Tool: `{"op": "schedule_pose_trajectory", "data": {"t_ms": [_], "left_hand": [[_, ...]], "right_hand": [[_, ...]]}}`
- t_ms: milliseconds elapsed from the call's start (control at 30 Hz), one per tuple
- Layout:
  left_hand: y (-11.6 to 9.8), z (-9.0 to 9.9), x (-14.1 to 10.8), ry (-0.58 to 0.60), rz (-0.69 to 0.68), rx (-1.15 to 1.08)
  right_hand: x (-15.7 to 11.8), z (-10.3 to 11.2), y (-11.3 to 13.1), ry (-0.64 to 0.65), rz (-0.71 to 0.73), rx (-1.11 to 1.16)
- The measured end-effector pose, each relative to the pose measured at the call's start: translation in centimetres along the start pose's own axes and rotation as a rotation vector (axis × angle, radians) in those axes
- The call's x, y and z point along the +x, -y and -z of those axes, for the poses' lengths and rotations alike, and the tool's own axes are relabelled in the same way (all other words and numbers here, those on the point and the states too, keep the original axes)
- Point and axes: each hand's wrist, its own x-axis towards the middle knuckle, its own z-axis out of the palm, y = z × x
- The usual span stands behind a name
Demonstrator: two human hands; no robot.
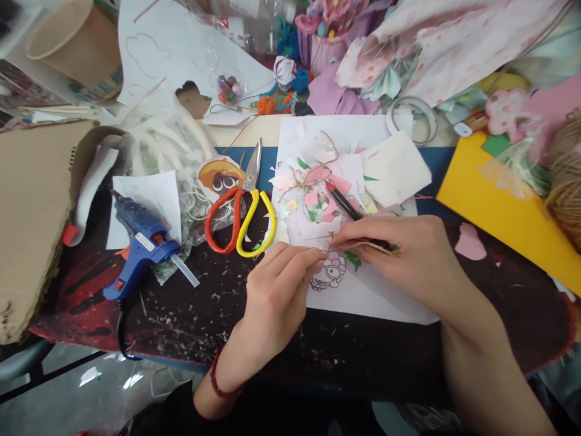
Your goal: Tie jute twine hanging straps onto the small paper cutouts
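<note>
Over a white sheet [385, 303], my left hand [284, 287] and my right hand [402, 254] meet with fingertips nearly touching. Both pinch a thin brown twine [331, 237], its small knot or crossing showing between them. A printed cartoon figure [327, 275] lies just below the fingertips, partly covered by my left hand. Beside my right fingers is a black marker with a red tip [344, 201], its rear end hidden by the hand. Paper scraps [324, 209] in pink, green and white are scattered above the hands.
Scissors [249, 194] with red and yellow handles lie left of the sheet. Farther left, a blue glue gun [144, 242] rests partly on white paper. Cardboard [36, 206] stands at the left edge, yellow card [508, 212] at the right. A tape roll [431, 124] sits behind.
</note>
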Motion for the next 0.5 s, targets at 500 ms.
{"op": "schedule_pose_trajectory", "data": {"t_ms": [500], "left_hand": [[0.1,-0.15,-0.24,0.027,-0.019,0.03]], "right_hand": [[0.12,-0.25,0.07,-0.023,-0.008,-0.03]]}}
